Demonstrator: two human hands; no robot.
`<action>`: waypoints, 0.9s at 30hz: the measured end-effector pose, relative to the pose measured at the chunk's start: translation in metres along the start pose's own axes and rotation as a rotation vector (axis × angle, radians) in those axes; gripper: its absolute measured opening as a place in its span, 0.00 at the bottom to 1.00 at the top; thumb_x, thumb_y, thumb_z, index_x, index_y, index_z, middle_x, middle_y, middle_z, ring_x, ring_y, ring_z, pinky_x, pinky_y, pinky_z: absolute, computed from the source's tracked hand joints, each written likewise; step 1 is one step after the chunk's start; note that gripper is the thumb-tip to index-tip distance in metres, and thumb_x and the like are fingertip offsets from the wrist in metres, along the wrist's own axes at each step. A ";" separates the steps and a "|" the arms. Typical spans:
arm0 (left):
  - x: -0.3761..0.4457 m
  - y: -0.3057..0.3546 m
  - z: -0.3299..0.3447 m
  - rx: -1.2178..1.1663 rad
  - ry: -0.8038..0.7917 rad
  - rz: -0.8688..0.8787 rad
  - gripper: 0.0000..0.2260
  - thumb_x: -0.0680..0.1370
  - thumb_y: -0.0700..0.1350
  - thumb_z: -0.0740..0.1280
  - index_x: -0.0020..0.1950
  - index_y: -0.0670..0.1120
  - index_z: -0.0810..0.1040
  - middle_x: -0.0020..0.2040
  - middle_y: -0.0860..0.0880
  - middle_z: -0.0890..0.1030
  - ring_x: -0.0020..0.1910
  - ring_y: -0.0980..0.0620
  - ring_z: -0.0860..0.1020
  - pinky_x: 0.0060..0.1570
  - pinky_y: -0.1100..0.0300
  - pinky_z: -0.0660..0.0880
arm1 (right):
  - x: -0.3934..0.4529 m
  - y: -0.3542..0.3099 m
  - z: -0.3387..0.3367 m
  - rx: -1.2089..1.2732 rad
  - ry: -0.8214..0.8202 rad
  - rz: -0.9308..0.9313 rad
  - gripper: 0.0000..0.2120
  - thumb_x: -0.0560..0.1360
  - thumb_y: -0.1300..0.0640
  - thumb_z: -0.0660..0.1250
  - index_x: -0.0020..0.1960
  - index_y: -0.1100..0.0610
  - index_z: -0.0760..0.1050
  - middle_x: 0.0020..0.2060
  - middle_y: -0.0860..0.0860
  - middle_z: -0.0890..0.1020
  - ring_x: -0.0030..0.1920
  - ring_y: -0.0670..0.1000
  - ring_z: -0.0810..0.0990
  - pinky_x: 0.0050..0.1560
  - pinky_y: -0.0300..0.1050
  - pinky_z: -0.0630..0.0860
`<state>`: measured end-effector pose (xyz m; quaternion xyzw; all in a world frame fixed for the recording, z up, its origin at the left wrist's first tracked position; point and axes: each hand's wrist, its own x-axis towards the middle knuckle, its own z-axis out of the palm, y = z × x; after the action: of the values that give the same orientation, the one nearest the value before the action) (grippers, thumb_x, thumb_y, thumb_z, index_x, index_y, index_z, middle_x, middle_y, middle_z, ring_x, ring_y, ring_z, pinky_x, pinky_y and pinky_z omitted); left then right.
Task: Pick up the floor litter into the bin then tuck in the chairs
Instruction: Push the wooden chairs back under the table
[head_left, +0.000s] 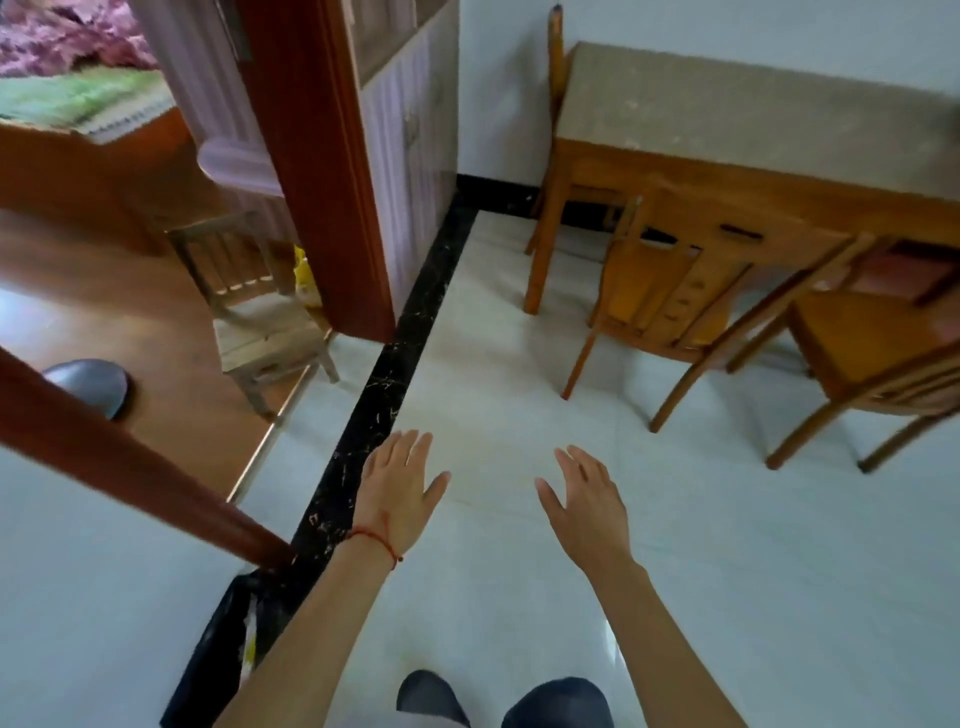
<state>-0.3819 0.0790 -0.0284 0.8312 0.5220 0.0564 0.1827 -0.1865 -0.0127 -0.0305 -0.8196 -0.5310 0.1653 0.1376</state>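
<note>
My left hand (400, 483) and my right hand (584, 493) are stretched out over the white tiled floor, palms down, fingers spread, holding nothing. A wooden table (727, 130) with a beige top stands at the upper right. Two wooden chairs stand pulled out from it: one (670, 296) near the table's left leg and another (872, 358) at the right edge. A black bin bag (234, 639) with something yellow and white inside sits at the lower left, beside my left forearm. No litter shows on the floor in front of me.
A doorway with a red-brown frame (322, 171) opens at the left onto a wood-floored room with a small wooden chair (260, 322), a yellow object (304, 275) and a grey slipper (93, 384). A black tile strip (395, 379) runs along the wall. A third chair (556, 104) stands behind the table.
</note>
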 end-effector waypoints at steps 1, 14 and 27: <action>0.004 0.016 0.004 0.014 -0.010 0.034 0.26 0.79 0.56 0.54 0.73 0.45 0.57 0.75 0.45 0.60 0.75 0.46 0.54 0.73 0.52 0.52 | -0.004 0.014 -0.009 0.005 0.018 0.020 0.24 0.79 0.46 0.54 0.71 0.56 0.60 0.72 0.52 0.63 0.73 0.51 0.58 0.70 0.46 0.58; 0.052 0.237 0.045 0.088 -0.041 0.313 0.28 0.78 0.59 0.50 0.73 0.44 0.59 0.73 0.45 0.63 0.74 0.46 0.56 0.72 0.52 0.53 | -0.029 0.191 -0.127 0.012 0.165 0.183 0.25 0.78 0.45 0.56 0.70 0.57 0.63 0.70 0.53 0.67 0.71 0.52 0.61 0.69 0.46 0.60; 0.155 0.316 0.043 0.096 -0.028 0.435 0.24 0.79 0.54 0.54 0.72 0.45 0.59 0.74 0.45 0.62 0.74 0.47 0.56 0.71 0.53 0.54 | 0.052 0.238 -0.181 0.030 0.273 0.219 0.23 0.77 0.47 0.59 0.68 0.58 0.67 0.67 0.55 0.72 0.68 0.54 0.67 0.67 0.49 0.66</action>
<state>-0.0320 0.0835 0.0317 0.9327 0.3299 0.0580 0.1337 0.1053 -0.0693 0.0322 -0.8853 -0.4124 0.0742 0.2018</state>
